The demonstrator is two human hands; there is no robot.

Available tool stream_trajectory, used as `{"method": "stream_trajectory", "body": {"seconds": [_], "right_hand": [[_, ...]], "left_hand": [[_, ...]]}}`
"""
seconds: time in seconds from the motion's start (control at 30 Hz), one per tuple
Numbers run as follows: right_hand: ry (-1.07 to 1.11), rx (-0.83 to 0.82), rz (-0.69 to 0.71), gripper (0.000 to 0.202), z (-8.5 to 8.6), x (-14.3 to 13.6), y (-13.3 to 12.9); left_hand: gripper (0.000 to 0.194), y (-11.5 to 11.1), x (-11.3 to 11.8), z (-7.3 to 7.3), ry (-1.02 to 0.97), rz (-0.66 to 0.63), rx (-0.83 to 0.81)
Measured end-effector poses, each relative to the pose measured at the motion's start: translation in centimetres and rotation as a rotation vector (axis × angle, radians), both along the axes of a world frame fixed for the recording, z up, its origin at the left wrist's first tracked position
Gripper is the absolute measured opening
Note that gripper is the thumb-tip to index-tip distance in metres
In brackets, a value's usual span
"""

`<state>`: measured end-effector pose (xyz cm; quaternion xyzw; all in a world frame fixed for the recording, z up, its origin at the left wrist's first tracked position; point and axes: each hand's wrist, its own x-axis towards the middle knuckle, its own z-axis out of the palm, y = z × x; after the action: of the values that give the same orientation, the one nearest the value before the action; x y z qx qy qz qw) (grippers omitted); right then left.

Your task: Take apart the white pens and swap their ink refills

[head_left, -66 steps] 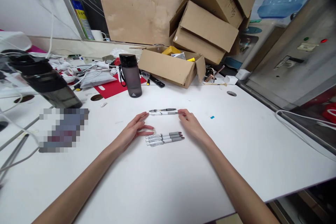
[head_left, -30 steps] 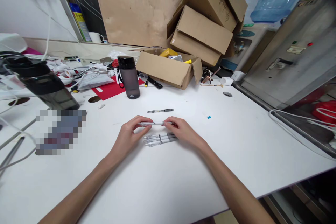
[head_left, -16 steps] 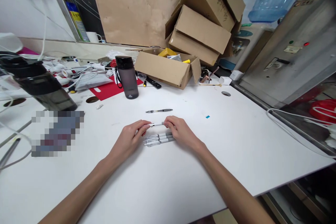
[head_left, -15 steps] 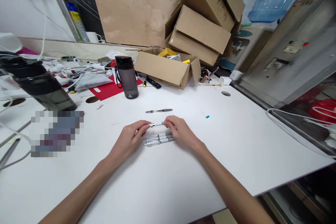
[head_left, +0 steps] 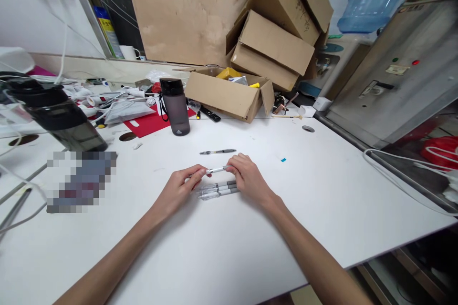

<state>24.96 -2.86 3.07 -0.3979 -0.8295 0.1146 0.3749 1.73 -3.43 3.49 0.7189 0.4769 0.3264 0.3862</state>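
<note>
Between my hands a slim pen (head_left: pixel 217 170) with a white and grey barrel is held level, just above the table (head_left: pixel 200 252). My left hand (head_left: pixel 184 186) pinches its left end, and my right hand (head_left: pixel 248 178) grips its right end; the fingers cover both tips. Several similar pens (head_left: pixel 219 191) with clear and grey parts lie side by side below it, their right ends partly behind my right hand. Farther back, a dark pen (head_left: pixel 217 151) rests alone on the white surface.
A dark water bottle (head_left: pixel 175 107) stands behind, beside an open cardboard box (head_left: pixel 222 95) and a black remote (head_left: pixel 210 113). To the left are a larger bottle (head_left: pixel 60 119), a blurred-out object (head_left: pixel 84 181) and tangled cables. A small blue piece (head_left: pixel 283 159) lies right.
The held pen shows a little more of its white barrel and is tilted slightly differently. My right hand's fingers have risen a little; the camera view has shifted slightly.
</note>
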Motion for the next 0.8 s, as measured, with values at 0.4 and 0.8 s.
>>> {"method": "stream_trajectory", "body": {"seconds": [0.4,0.8], "right_hand": [[-0.056,0.013,0.002,0.021,0.05,0.18,-0.09],[0.233,-0.322,0.009,0.016,0.3,0.69,-0.26]], "left_hand": [[0.052,0.37,-0.23,-0.56,-0.01,-0.029,-0.031],[0.045,-0.17,-0.07,-0.01,0.145,0.015,0.146]]}}
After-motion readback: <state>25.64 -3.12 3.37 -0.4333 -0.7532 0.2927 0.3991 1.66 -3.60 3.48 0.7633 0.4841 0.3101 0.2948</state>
